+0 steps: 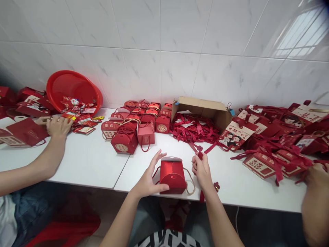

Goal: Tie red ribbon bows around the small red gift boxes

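A small red gift box (172,176) with a cord handle stands near the front edge of the white table (89,157). My left hand (150,176) rests against the box's left side, thumb under it and fingers spread. My right hand (202,169) is just right of the box, pinched on a red ribbon (199,155) whose end with a small tag (216,186) hangs down past the wrist.
Several finished red boxes (138,125) stand behind. A cardboard box (203,109) spills red ribbons (195,128). Flat red bags (277,137) pile at the right. A red basin (73,89) with sweets sits at the left. Another person's hand (58,127) works there; a further hand (317,175) shows at the right.
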`<action>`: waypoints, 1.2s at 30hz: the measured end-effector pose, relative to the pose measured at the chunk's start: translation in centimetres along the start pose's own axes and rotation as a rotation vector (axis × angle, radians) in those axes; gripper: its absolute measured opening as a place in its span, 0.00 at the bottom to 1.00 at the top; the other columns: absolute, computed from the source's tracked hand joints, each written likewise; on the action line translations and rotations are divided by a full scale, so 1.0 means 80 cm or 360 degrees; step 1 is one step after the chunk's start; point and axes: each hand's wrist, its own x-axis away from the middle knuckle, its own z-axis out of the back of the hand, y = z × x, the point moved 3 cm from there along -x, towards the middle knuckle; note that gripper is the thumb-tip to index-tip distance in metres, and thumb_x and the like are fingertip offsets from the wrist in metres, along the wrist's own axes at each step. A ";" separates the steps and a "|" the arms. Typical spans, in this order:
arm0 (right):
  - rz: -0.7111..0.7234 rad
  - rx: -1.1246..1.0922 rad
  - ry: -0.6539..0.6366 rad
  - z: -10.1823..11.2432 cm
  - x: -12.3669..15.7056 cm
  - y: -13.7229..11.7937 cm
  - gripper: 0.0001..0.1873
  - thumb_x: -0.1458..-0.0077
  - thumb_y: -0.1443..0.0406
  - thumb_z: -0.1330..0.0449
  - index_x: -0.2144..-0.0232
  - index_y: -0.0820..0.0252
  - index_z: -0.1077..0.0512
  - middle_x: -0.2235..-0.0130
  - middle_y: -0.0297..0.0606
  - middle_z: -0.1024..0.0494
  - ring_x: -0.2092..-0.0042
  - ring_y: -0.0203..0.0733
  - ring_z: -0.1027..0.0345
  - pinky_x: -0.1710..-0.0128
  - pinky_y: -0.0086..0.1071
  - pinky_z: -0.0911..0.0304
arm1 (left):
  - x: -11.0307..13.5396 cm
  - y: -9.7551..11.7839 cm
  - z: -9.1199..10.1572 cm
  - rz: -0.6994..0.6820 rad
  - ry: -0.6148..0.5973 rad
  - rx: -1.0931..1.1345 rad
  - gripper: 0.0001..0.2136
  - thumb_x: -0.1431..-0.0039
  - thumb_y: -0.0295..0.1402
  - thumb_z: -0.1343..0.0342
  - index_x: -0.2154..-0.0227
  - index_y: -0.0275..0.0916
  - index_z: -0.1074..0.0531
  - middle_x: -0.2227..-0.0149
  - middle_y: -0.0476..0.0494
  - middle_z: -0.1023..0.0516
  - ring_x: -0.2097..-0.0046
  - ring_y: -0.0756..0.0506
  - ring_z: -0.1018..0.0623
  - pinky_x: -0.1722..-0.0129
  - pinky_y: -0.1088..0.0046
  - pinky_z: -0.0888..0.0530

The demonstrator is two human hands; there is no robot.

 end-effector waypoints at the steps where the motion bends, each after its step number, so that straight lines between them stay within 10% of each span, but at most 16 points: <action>1: -0.0020 -0.0056 -0.0015 0.004 0.004 -0.003 0.14 0.41 0.53 0.52 0.62 0.56 0.40 0.70 0.30 0.39 0.78 0.30 0.51 0.82 0.25 0.51 | -0.003 0.000 -0.002 0.0031 -0.0005 -0.0027 0.44 0.53 0.41 0.37 0.37 0.43 0.55 0.39 0.34 0.42 0.38 0.37 0.41 0.40 0.57 0.43; 7: 0.0180 0.0054 -0.0055 0.028 0.030 -0.039 0.13 0.42 0.56 0.47 0.62 0.59 0.30 0.65 0.36 0.36 0.76 0.30 0.44 0.78 0.28 0.44 | 0.001 0.012 -0.020 0.0016 0.0212 -0.0475 0.19 0.48 0.36 0.41 0.53 0.42 0.33 0.50 0.38 0.33 0.47 0.40 0.32 0.46 0.61 0.35; 13: -0.0043 0.0035 -0.0260 0.013 0.052 -0.045 0.17 0.43 0.56 0.44 0.55 0.58 0.35 0.75 0.31 0.31 0.76 0.32 0.39 0.77 0.27 0.42 | 0.020 0.026 -0.035 0.0117 0.0592 -0.1042 0.19 0.47 0.41 0.44 0.52 0.42 0.32 0.53 0.38 0.33 0.50 0.37 0.32 0.52 0.56 0.34; 26: -0.0263 -0.0007 -0.0630 -0.021 0.061 -0.040 0.15 0.44 0.55 0.44 0.62 0.55 0.43 0.79 0.25 0.31 0.80 0.32 0.40 0.78 0.26 0.43 | 0.011 0.045 -0.036 -0.0094 0.0455 -0.1182 0.15 0.47 0.27 0.47 0.56 0.46 0.28 0.45 0.41 0.37 0.45 0.36 0.38 0.47 0.52 0.38; 36: -0.0305 -0.0127 -0.0545 -0.040 0.059 -0.026 0.18 0.47 0.54 0.42 0.63 0.55 0.45 0.80 0.24 0.29 0.82 0.33 0.38 0.79 0.26 0.42 | 0.003 0.045 -0.036 -0.0205 0.0606 -0.1195 0.06 0.47 0.27 0.45 0.71 0.44 0.25 0.50 0.42 0.31 0.47 0.36 0.36 0.50 0.54 0.37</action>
